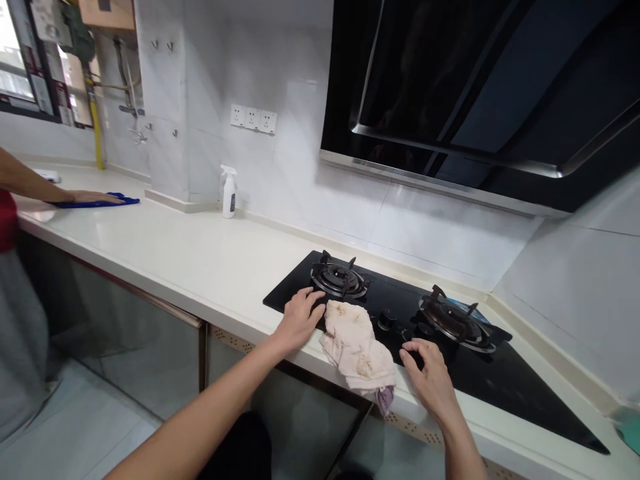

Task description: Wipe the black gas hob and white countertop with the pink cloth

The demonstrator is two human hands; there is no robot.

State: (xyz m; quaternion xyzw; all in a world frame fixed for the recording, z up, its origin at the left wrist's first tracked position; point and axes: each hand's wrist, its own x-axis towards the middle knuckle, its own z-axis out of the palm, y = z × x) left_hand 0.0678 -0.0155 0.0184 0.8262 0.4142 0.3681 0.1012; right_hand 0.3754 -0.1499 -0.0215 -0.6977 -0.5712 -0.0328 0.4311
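Note:
A black glass gas hob (510, 387) is set into the white counter. Across its front edge lies a stained pale pink cloth (357, 340), crumpled, with a purple corner hanging down over the counter front. Just left of the cloth, my left hand (301, 317) rests at the hob's edge, fingers apart and holding nothing. To the cloth's right is my right hand (429, 370), thumb and fingers curved but apart, close to the control knobs (387, 321). The left burner (340, 277) and right burner (455, 320) carry dark pan supports.
A white spray bottle (229, 193) stands against the wall. At far left, another person's hand (95, 197) presses a blue cloth (120, 199) on the counter (200, 253). A black range hood (450, 87) overhangs the hob. Something green (629, 430) sits at the right edge.

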